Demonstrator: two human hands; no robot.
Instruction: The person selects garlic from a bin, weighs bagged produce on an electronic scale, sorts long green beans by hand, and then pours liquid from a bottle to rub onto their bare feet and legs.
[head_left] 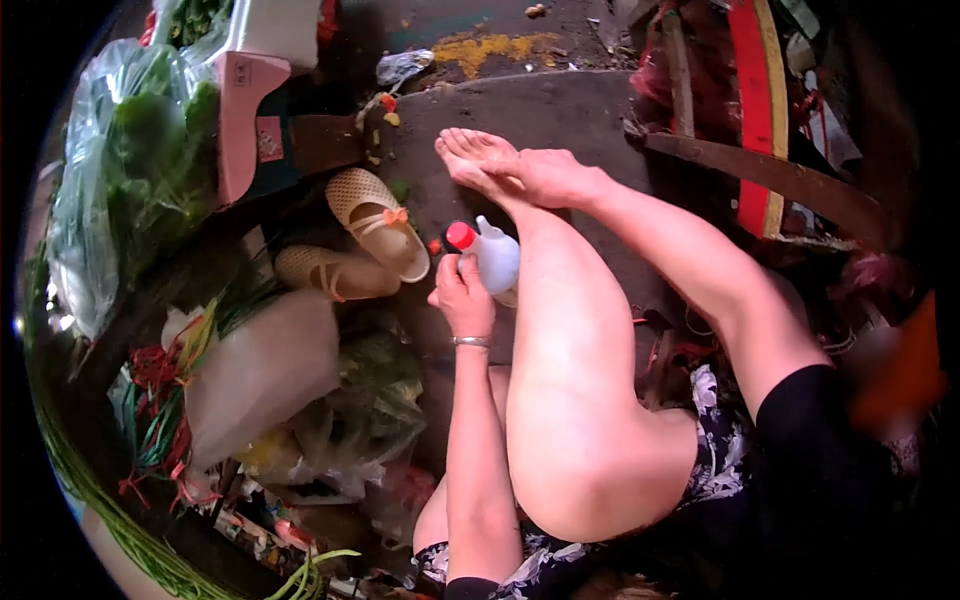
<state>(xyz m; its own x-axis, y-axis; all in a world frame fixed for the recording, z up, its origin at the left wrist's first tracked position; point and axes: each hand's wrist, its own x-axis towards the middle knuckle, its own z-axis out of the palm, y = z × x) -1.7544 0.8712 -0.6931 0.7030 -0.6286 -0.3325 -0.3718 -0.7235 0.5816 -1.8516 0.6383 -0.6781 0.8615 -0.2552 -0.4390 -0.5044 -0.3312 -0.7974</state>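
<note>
My left hand (463, 300), with a silver bracelet at the wrist, is closed on a small white bottle (497, 260). A red cap (460, 236) shows just above its fingers; whether it belongs to the same bottle is unclear. My right hand (550, 178) lies over the top of my bare foot (468, 150), its fingers wrapped round the foot near the ankle and partly hidden. My raised bare leg (570, 380) runs between my two arms.
Beige shoes (375, 220) with orange bows stand left of the bottle. Bagged greens (150, 150) and a pink-and-white box (240, 120) are at the upper left. Coloured ties (160, 410) hang at the lower left. A red and yellow frame (757, 110) stands at the upper right.
</note>
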